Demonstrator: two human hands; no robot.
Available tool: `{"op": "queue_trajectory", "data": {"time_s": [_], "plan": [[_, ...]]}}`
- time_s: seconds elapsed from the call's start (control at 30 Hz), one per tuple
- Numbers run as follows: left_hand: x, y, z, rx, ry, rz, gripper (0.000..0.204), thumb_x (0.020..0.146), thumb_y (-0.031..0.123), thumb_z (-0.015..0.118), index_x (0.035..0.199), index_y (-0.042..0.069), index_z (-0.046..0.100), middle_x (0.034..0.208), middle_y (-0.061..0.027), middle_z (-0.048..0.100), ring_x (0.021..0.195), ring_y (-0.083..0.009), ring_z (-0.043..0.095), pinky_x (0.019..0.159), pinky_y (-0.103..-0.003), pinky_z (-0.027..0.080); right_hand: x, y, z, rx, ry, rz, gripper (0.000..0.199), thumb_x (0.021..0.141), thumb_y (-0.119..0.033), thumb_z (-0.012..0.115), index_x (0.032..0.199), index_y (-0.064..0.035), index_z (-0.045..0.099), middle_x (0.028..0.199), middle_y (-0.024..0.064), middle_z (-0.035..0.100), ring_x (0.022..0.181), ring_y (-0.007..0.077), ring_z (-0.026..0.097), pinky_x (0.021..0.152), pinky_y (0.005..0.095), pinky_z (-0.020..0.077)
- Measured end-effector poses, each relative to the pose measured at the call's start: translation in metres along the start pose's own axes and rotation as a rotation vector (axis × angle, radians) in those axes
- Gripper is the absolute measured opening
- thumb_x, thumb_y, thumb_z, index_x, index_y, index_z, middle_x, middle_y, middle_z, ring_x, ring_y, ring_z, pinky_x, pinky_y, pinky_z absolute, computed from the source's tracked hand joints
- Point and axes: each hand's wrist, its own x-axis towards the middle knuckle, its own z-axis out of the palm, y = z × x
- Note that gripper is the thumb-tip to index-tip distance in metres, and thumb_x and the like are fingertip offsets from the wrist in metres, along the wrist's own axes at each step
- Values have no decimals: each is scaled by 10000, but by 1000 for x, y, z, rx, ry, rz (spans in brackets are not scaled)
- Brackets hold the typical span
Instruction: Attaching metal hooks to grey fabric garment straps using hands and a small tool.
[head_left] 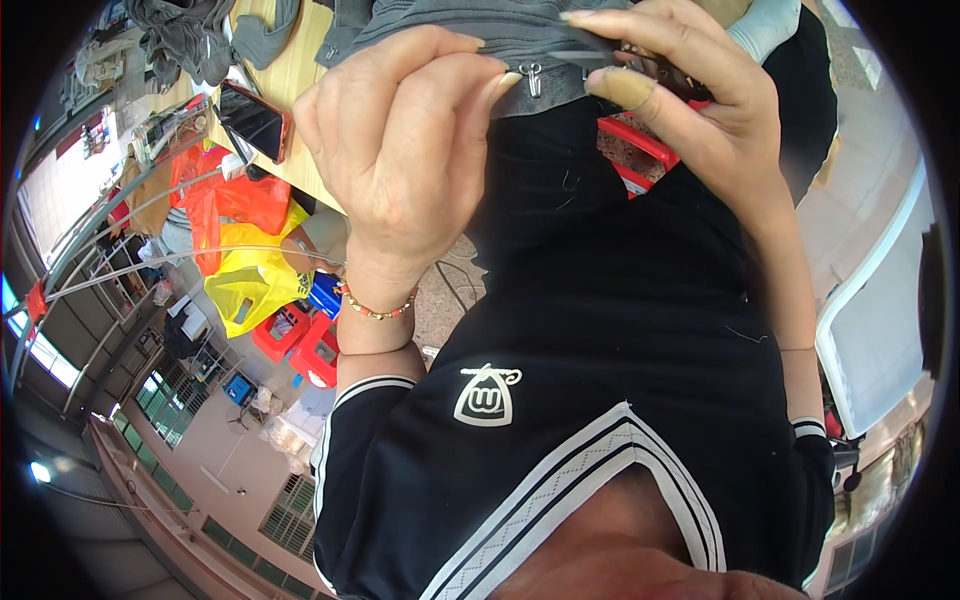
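Observation:
A grey ribbed garment (450,15) lies across my lap at the top of the view. Its edge is held between my two hands, and a small metal hook fastener (533,80) sits on it. My left hand (400,150) is closed, thumb and fingers pinching the edge just left of the hook. On the right side my right hand (705,110) pinches the cloth between its thumb and fingers, beside a pale strip of the edge. A tan covering (625,88) wraps its thumb tip. The fingers partly hide the cloth they grip.
More grey garments (190,40) lie on the wooden table (305,165) at the upper left, near a phone (252,122). Red and yellow plastic bags (245,280) hang beside it, above red stools (315,350). A white plastic bin (870,330) stands to my right.

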Motion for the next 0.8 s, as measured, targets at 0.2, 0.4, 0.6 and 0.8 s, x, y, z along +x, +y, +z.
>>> {"op": "queue_trajectory", "data": {"time_s": [0.2, 0.4, 0.6, 0.8], "plan": [[-1, 6, 10, -140, 67, -8, 115, 878, 12, 722, 984, 23, 678, 996, -116, 643, 911, -220, 641, 802, -303, 513, 1, 17, 5, -109, 4, -220, 407, 765, -69, 829, 1157, -36, 723, 851, 76, 643, 724, 168, 595, 611, 262, 443], [-4, 5, 15, -114, 185, -11, 189, 783, 92, 782, 952, 105, 697, 921, -8, 689, 853, -167, 626, 780, -297, 392, 3, 5, 1, -89, -31, -172, 387, 773, -89, 823, 1145, -37, 728, 840, 84, 640, 707, 180, 614, 586, 268, 465], [-2, 7, 10, -105, 102, 5, 87, 890, 43, 722, 967, 28, 682, 982, -102, 644, 900, -208, 633, 787, -297, 503, 4, 3, 3, -134, -51, -196, 335, 786, -94, 811, 1106, -29, 738, 819, 88, 633, 685, 188, 616, 569, 269, 469], [-10, 0, 10, -315, 202, -168, 210, 803, 78, 787, 975, 38, 673, 1039, -113, 599, 944, -244, 599, 839, -330, 486, 2, 3, 3, 11, 30, -42, 297, 818, -36, 779, 1107, 7, 724, 813, 66, 634, 728, 139, 589, 639, 245, 445]]}}
